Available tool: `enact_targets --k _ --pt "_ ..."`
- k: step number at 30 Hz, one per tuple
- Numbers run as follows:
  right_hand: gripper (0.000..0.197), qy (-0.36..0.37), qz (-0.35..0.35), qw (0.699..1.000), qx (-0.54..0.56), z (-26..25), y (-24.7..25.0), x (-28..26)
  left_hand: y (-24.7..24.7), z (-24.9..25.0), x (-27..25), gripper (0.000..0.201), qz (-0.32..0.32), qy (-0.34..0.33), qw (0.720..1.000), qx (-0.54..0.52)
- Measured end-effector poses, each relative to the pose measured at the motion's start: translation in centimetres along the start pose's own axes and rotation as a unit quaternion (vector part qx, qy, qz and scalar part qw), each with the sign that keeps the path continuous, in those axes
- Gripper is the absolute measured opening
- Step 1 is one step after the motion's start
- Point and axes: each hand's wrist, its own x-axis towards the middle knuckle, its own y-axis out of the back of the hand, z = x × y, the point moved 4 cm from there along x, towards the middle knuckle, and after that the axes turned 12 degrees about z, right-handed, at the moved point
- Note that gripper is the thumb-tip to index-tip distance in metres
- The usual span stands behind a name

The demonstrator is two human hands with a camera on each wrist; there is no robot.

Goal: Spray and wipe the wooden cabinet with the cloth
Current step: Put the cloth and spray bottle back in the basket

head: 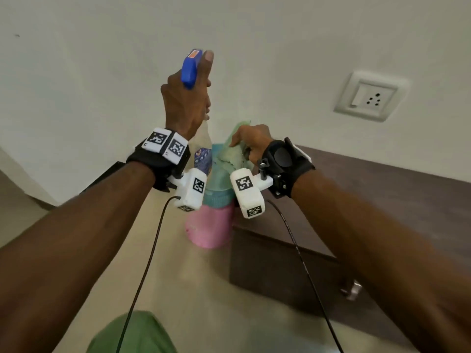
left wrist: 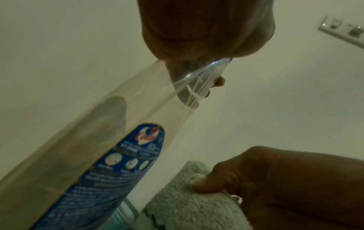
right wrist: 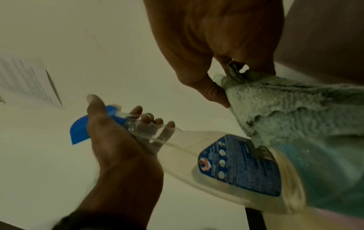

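Note:
My left hand [head: 187, 98] grips the neck of a clear spray bottle [head: 202, 149] with a blue trigger head [head: 190, 68], held up in front of the wall; its blue label [left wrist: 110, 171] and the fingers [right wrist: 149, 118] wrapped round the neck show in the wrist views. My right hand [head: 251, 141] pinches a pale green terry cloth [head: 233, 155] between thumb and fingers, just right of the bottle; the cloth [right wrist: 285, 109] hangs down from the grip. The dark wooden cabinet [head: 369, 205] stands low at the right, below my right arm.
A pink and teal container [head: 211, 225] stands on the floor beside the cabinet's left corner. A wall socket [head: 369, 96] sits above the cabinet. A metal handle [head: 353, 291] shows on the cabinet front. Cables hang from both wrist cameras. A green garment [head: 132, 335] shows at the bottom.

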Motion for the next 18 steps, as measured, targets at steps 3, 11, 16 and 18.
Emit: enact_targets --k 3,11,16,18 --pt "0.019 0.004 0.005 1.0 -0.03 -0.2 -1.6 4.4 -3.1 -2.8 3.1 0.053 -0.007 0.015 1.0 -0.009" --pt "0.019 -0.015 -0.04 0.993 -0.11 3.5 -6.5 9.5 -7.0 -11.5 3.4 0.05 -0.042 0.018 0.999 -0.004" --pt "0.01 -0.003 -0.062 0.984 -0.17 4.4 -8.5 11.3 -6.5 -15.0 3.1 0.037 -0.026 -0.006 1.0 0.012" --pt "0.04 0.009 -0.087 0.974 -0.21 4.7 -8.9 11.4 -6.3 -15.2 3.2 0.028 -0.022 -0.022 0.999 0.014"
